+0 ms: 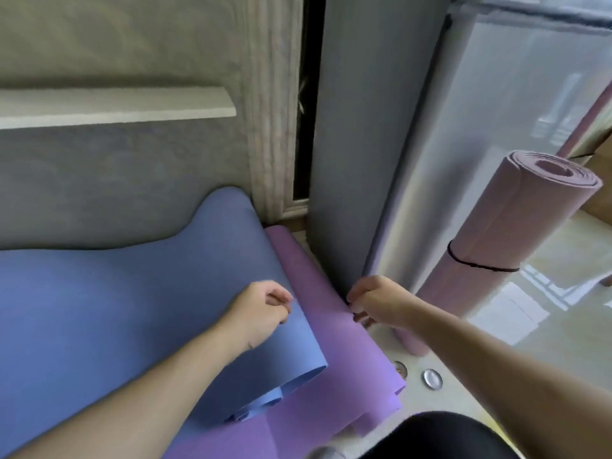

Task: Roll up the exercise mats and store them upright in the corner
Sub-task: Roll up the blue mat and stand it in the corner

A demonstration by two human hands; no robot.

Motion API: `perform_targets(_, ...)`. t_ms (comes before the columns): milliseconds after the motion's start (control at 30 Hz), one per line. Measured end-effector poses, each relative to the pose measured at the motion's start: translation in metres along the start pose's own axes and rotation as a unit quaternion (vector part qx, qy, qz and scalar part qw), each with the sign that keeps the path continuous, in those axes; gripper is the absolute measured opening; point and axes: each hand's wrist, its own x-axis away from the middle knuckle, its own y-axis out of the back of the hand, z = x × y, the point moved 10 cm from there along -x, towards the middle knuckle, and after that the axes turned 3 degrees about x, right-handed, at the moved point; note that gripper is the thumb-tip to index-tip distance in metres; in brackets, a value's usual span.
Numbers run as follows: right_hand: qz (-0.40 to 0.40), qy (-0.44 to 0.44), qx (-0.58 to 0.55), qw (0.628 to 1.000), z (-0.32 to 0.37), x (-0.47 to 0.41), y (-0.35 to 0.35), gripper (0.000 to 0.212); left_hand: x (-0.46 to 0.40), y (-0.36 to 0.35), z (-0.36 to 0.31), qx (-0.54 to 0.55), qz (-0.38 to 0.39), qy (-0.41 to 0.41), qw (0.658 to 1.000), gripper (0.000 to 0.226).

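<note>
A blue mat [132, 309] lies spread out on the left, its far end curling up against the wall. Its near right edge curves over a purple mat [334, 359], which lies partly rolled beside it. My left hand [261, 309] rests on the blue mat's right edge with fingers curled. My right hand [374, 301] pinches the right edge of the purple mat. A pink rolled mat [503, 246], bound by a black band, stands upright and leans against the grey appliance on the right.
A grey fridge-like appliance [414, 127] stands ahead, with a dark gap to the wall at its left. A white ledge [116, 107] runs along the wall. Two round metal floor fittings [432, 379] sit on the tiled floor near the purple mat.
</note>
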Motion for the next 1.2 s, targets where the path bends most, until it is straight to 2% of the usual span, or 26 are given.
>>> perform_targets(133,0.078,0.014,0.097,0.992,0.019,-0.040,-0.077,0.020,-0.009,0.039,0.060,0.011,-0.027,0.060,0.998,0.021)
perform_targets(267,0.081,-0.010,0.142,0.986,0.007,-0.079,-0.124,0.048,-0.013,0.064,0.117,0.012,-0.039,0.112,0.993,0.020)
perform_targets(333,0.102,-0.035,0.118,0.987,-0.008,-0.097,-0.146,0.057,-0.015,0.071,0.145,0.007,-0.036,0.138,0.990,0.022)
perform_targets(400,0.124,-0.076,0.039,0.989,-0.025,-0.113,-0.168,0.076,-0.015,0.076,0.170,0.005,-0.025,0.166,0.986,0.027)
perform_targets(467,0.114,-0.092,0.019,0.989,-0.024,-0.115,-0.177,0.075,-0.014,0.083,0.187,0.012,-0.018,0.184,0.983,0.032)
perform_targets(500,0.092,-0.083,0.036,0.992,-0.017,-0.117,-0.177,0.066,-0.012,0.088,0.192,0.020,-0.021,0.190,0.981,0.032)
perform_targets(567,0.062,-0.041,0.083,0.994,0.014,-0.111,-0.176,0.034,-0.007,0.100,0.191,0.034,-0.034,0.193,0.980,0.028)
perform_targets(600,0.059,-0.013,0.113,0.992,0.035,-0.103,-0.179,0.027,-0.003,0.107,0.188,0.045,-0.043,0.186,0.980,0.023)
perform_targets(667,0.072,0.063,0.210,0.973,0.088,-0.077,-0.189,0.031,0.011,0.120,0.171,0.096,-0.051,0.190,0.976,0.009)
perform_targets(767,0.104,0.201,0.286,0.931,0.178,-0.011,-0.221,0.031,0.041,0.142,0.131,0.176,-0.045,0.224,0.958,0.057)
perform_targets(800,0.121,0.253,0.303,0.911,0.206,0.017,-0.236,0.030,0.052,0.154,0.115,0.174,-0.048,0.222,0.958,0.061)
perform_targets(867,0.180,0.344,0.327,0.861,0.248,0.073,-0.267,0.033,0.072,0.181,0.098,0.113,-0.067,0.218,0.967,0.049)
perform_targets(933,0.271,0.338,0.326,0.840,0.259,0.106,-0.287,0.051,0.090,0.212,0.101,0.048,-0.107,0.219,0.969,0.025)
perform_targets(1000,0.351,0.275,0.321,0.836,0.250,0.118,-0.298,0.071,0.108,0.247,0.123,0.037,-0.168,0.212,0.962,0.014)
perform_targets(1033,0.368,0.252,0.319,0.836,0.247,0.114,-0.301,0.067,0.113,0.261,0.137,0.052,-0.191,0.209,0.958,0.021)
perform_targets(1067,0.366,0.235,0.319,0.842,0.243,0.102,-0.305,0.055,0.119,0.270,0.153,0.078,-0.206,0.209,0.953,0.029)
perform_targets(1100,0.330,0.232,0.323,0.856,0.239,0.082,-0.308,0.040,0.126,0.280,0.170,0.110,-0.216,0.214,0.946,0.035)
perform_targets(1167,0.195,0.185,0.300,0.915,0.218,0.027,-0.303,0.025,0.136,0.291,0.207,0.183,-0.228,0.226,0.929,0.038)
perform_targets(1200,0.134,0.132,0.250,0.950,0.196,0.007,-0.296,0.026,0.141,0.293,0.224,0.215,-0.231,0.235,0.919,0.033)
